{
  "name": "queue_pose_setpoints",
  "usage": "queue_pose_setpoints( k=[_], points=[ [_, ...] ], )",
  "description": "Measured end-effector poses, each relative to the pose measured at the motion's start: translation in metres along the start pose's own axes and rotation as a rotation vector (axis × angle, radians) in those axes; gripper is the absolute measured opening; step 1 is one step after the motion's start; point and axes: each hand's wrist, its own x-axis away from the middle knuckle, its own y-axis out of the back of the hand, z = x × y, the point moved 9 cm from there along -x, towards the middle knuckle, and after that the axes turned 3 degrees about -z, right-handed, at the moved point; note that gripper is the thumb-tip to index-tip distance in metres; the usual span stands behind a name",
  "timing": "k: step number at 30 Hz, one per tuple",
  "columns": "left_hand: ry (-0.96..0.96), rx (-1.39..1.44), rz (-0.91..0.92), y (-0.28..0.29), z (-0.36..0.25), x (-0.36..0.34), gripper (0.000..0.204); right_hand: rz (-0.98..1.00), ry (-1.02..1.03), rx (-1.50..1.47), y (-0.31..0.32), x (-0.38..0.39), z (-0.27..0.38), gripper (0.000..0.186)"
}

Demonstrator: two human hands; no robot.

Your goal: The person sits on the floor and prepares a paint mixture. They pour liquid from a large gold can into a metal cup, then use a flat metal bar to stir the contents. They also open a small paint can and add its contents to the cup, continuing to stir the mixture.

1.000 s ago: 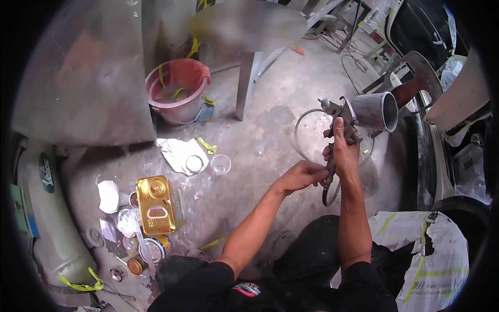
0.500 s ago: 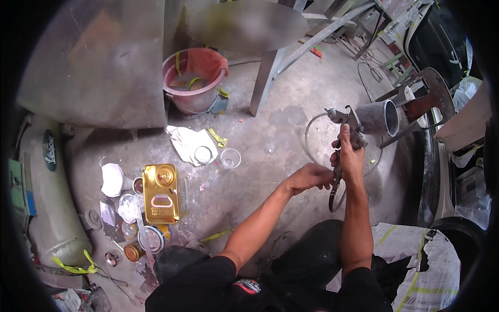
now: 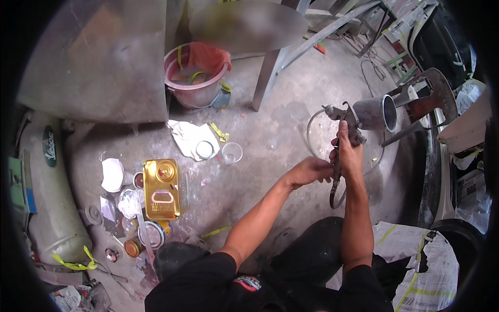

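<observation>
A metal spray gun [image 3: 351,122], with an open grey cup [image 3: 377,113] tilted on its side to the right, is in my right hand [image 3: 349,153], whose fingers are wrapped round the handle. My left hand [image 3: 311,172] is at the lower end of that handle, its fingers curled at the fitting where a dark air hose [image 3: 335,202] joins. The left fingertips are partly hidden there. The hose bends below the handle, and a thinner grey line curves behind the gun.
At left stand a golden rectangular can [image 3: 162,195], several small cans and a paint tin [image 3: 155,234]. Ahead are a white cloth [image 3: 184,138], a clear plastic cup [image 3: 232,152] and a pink bucket [image 3: 195,96]. A metal stand leg [image 3: 267,78] and a rusty-seated stool [image 3: 423,99] stand farther off.
The view has shifted slightly, so the floor things sit a little higher and to the right. Both hands keep nearly the same place on the spray gun.
</observation>
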Motion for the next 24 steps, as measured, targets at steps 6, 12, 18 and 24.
queue_pose_setpoints(
  k=[6, 12, 18, 24],
  points=[
    [-0.027, -0.101, -0.039, 0.005, 0.005, 0.003, 0.025, 0.033, 0.050, 0.011, -0.003, 0.003, -0.003, 0.057],
    [0.001, -0.029, -0.054, 0.002, 0.009, 0.006, 0.024, 0.031, 0.079, -0.013, -0.011, 0.018, 0.011, 0.054],
    [-0.015, -0.042, -0.033, -0.001, 0.006, 0.002, 0.023, 0.031, 0.054, 0.011, -0.002, 0.004, 0.000, 0.057],
    [-0.013, 0.002, -0.001, 0.005, 0.011, 0.001, 0.024, 0.031, 0.017, 0.126, -0.012, 0.009, 0.006, 0.065]
  ],
)
